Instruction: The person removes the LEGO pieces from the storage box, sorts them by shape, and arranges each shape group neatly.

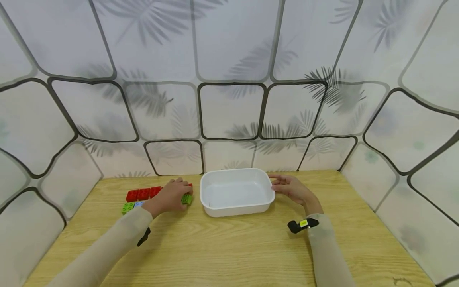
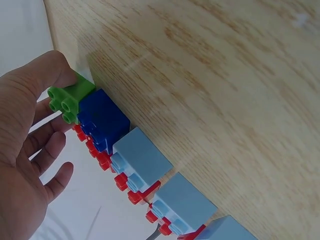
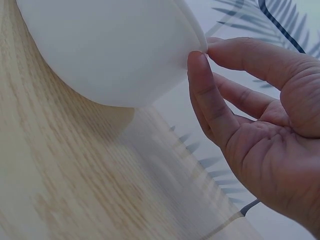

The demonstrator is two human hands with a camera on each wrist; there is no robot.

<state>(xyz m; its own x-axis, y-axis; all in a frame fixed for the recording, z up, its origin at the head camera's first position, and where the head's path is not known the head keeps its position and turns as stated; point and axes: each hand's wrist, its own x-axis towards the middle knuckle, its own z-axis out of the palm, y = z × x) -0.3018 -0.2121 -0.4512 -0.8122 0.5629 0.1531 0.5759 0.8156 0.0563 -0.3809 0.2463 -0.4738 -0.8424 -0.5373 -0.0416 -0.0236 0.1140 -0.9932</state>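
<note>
At the right end of a row of toy building bricks, my left hand [image 1: 171,195] pinches a green brick [image 2: 81,92] between thumb and fingers. A dark blue brick [image 2: 109,117] stands right beside it, followed by light blue bricks [image 2: 145,156]. Red bricks [image 1: 143,194] form another row behind, partly hidden by the hand. A white rectangular container [image 1: 236,209] stands in the middle of the table with its inside bare. My right hand [image 1: 295,189] holds the container's right rim between thumb and fingertips.
Another green brick [image 1: 127,207] marks the left end of the front row. The wooden table [image 1: 229,251] is bordered at the back and sides by a patterned curtain [image 1: 229,111]. A wrist camera [image 1: 303,224] sits on the right forearm.
</note>
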